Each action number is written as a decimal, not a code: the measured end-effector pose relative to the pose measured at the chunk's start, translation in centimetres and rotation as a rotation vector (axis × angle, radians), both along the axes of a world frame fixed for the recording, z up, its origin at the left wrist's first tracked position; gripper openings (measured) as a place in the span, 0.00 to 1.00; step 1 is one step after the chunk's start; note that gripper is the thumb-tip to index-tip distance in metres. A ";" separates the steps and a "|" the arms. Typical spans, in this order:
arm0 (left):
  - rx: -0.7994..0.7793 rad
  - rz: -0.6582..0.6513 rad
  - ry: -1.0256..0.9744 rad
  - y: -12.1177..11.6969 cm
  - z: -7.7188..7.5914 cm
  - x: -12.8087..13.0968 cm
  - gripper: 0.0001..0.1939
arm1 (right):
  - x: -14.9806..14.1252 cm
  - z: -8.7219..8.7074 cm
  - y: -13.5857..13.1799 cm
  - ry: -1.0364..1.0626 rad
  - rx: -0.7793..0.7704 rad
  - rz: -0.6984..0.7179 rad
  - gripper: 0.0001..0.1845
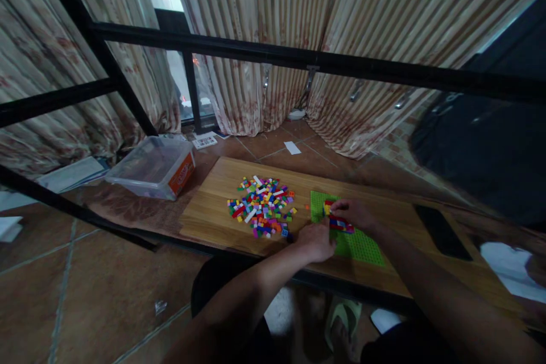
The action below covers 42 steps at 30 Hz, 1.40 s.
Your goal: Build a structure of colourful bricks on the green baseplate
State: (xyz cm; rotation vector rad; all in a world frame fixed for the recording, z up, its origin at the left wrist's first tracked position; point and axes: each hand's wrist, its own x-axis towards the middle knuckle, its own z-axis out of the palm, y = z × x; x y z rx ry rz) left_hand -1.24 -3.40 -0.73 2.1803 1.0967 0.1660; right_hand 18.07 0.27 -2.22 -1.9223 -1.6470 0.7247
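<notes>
The cluster of joined bricks (344,227) sat on the green studded baseplate (362,248), right under the person's fingers, a low patch of red, blue and yellow whose longer side seemed to slant from far left to near right, though the hands hid part of it. The right hand (354,213) was nearer, reaching over from the right with its fingertips drawn in on the cluster's far left end; I couldn't tell whether a loose brick was pinched between them. The left hand (316,242) came in from the near left, fingers bent against the cluster's near left side, and how far they were closed was hidden from me. Beyond that hand, farther left, the loose brick pile (262,205) spread over the wooden tabletop (209,199), apart from the baseplate.
</notes>
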 end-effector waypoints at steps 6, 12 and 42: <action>0.086 0.191 -0.209 2.5 1.8 -2.4 0.18 | -0.4 0.0 -0.3 -0.032 0.028 -0.009 0.03; 0.113 0.564 -0.627 7.6 3.2 -8.3 0.15 | -1.8 0.9 -0.7 -0.149 0.099 -0.041 0.05; 0.171 0.726 -0.731 9.4 2.3 -15.9 0.15 | -15.6 -4.1 -2.7 -0.170 0.380 0.097 0.12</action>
